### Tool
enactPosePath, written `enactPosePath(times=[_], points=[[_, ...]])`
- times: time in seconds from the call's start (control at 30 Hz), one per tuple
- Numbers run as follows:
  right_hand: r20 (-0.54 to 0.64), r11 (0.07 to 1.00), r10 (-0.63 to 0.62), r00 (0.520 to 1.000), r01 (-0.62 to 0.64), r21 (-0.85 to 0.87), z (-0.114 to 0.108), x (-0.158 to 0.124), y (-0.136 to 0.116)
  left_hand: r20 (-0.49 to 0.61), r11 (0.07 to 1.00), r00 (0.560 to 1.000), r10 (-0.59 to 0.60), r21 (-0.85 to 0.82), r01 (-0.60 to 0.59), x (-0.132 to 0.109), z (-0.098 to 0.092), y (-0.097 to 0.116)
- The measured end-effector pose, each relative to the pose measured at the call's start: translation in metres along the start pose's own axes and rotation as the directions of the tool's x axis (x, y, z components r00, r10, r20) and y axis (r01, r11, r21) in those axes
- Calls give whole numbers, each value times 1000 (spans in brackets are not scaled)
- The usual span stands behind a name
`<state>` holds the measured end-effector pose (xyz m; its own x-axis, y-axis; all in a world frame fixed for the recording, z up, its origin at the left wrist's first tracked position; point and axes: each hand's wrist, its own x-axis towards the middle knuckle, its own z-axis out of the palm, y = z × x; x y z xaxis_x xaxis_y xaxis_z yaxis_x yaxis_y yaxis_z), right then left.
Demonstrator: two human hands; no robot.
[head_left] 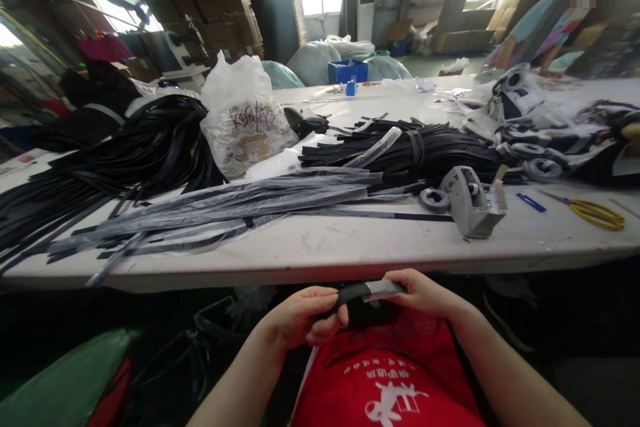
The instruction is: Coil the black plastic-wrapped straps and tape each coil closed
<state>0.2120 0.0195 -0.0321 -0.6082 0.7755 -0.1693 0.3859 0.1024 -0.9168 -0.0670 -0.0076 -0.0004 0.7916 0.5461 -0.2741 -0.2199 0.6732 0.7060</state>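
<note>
Below the table's front edge, over a red apron [390, 380], both my hands hold one short black strap [363, 292] with a grey piece on it. My left hand [305, 317] is closed, pinching the strap's left end between thumb and fingers. At the strap's right end my right hand [425, 293] grips it with curled fingers. What lies under the strap between the hands is dark and unclear.
The white table [320, 247] carries long black strips in clear plastic [225, 210], a black strap pile [150, 147], a bundled strap stack [410, 147], a white plastic bag [245, 120], a grey tape dispenser [473, 203], tape rolls [434, 199], yellow scissors [597, 213] and a blue cutter [531, 202].
</note>
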Motion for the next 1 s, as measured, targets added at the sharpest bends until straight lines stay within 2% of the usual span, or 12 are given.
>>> enactPosePath(times=[0.07,0.13,0.27,0.33,0.47,0.57,0.63,0.7,0.77,0.83,0.93,1.0], points=[[29,999,4,1000,-5,50,13,7,-11,-87,967,979,183,-165,-196,15,11,4],[100,991,20,995,-33,130,29,14,-20,-229,897,920,317,-241,-369,33,22,9],[183,935,-80,980,11,355,54,29,-29,-380,831,822,424,-197,-520,63,34,20],[177,888,-138,974,42,458,58,34,-30,-410,821,786,463,-135,-554,70,34,23],[191,797,-131,973,-11,604,57,34,-30,-445,795,701,557,40,-606,74,28,24],[210,745,-120,970,-51,665,57,31,-30,-412,753,631,658,328,-571,75,21,24],[214,726,-151,965,-39,687,57,29,-29,-325,646,599,732,608,-460,75,19,23],[206,704,-183,961,-18,710,56,28,-29,-208,491,641,739,818,-301,71,21,22],[156,654,-199,968,13,756,53,26,-30,-125,368,741,660,913,-173,64,25,20],[82,589,-204,976,55,806,48,24,-30,-57,239,805,590,965,-107,57,32,17],[33,518,-183,983,68,853,36,23,-27,56,-41,836,546,998,-41,50,40,15],[30,530,-151,988,55,846,25,25,-22,31,-139,864,503,989,45,48,42,17]])
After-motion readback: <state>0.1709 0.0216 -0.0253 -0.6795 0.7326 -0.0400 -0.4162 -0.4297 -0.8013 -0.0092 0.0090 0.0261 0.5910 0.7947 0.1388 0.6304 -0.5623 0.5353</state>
